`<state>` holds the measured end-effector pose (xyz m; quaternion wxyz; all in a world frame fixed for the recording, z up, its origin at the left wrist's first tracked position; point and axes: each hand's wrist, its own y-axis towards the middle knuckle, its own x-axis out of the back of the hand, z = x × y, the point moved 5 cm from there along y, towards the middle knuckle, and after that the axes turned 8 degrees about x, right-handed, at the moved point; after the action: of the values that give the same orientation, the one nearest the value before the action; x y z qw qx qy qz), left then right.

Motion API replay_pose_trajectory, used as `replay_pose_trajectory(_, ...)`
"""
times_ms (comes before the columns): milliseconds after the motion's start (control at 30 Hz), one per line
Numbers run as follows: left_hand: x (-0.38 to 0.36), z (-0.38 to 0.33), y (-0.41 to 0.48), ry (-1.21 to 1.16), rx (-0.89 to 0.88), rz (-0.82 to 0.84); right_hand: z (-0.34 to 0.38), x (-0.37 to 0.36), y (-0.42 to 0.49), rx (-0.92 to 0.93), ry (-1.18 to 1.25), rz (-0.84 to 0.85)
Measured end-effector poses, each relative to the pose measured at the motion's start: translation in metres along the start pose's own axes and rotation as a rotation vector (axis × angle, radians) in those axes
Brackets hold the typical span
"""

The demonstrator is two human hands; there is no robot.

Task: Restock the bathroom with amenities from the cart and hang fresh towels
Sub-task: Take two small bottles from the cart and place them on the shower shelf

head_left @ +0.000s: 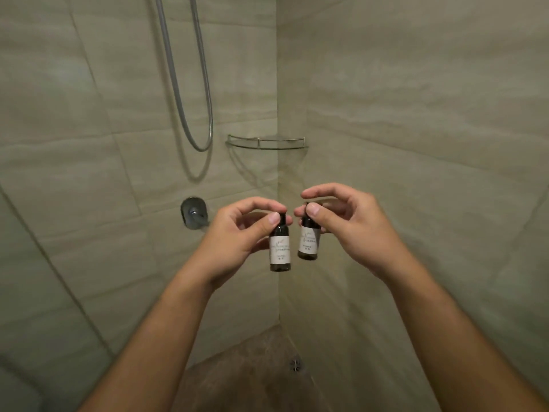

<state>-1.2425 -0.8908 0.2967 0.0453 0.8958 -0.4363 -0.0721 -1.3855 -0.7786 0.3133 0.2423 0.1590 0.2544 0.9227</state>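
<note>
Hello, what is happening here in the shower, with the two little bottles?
A person stands in a tiled shower corner and holds one small dark bottle in each hand. The left hand pinches the left bottle by its cap, and the right hand pinches the right bottle the same way. Both bottles hang upright in the air, below the corner shelf. Nothing can be seen on the shelf, so the bottles are not yet placed.

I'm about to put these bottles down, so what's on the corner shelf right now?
Nothing shows on the corner shelf; only its rail and glass are visible, though the camera looks at it nearly edge-on, so something flat could be missed. Both bottles are held below it: left hand, right hand.
</note>
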Motion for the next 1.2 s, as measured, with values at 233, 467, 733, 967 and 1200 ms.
replay_pose_trajectory(233, 0.022, -0.032, 0.106, 0.117, -0.083, -0.046, -0.023, 0.036, 0.103, 0.085, -0.133, -0.031)
replay_pose_trajectory(467, 0.071, -0.034, 0.217, 0.171, -0.159, -0.092, -0.073, 0.032, 0.203, 0.110, -0.159, -0.021)
replay_pose_trajectory(733, 0.128, -0.039, 0.351, 0.209, -0.214, -0.028, -0.129, 0.016, 0.325, 0.149, -0.215, -0.120)
replay_pose_trajectory(967, 0.148, -0.039, 0.445, 0.251, -0.223, 0.062, -0.165, 0.017, 0.401, 0.137, -0.264, -0.227)
replay_pose_trajectory(1200, 0.153, -0.025, 0.503, 0.268, -0.234, 0.073, -0.199, 0.033, 0.442, 0.097, -0.342, -0.241)
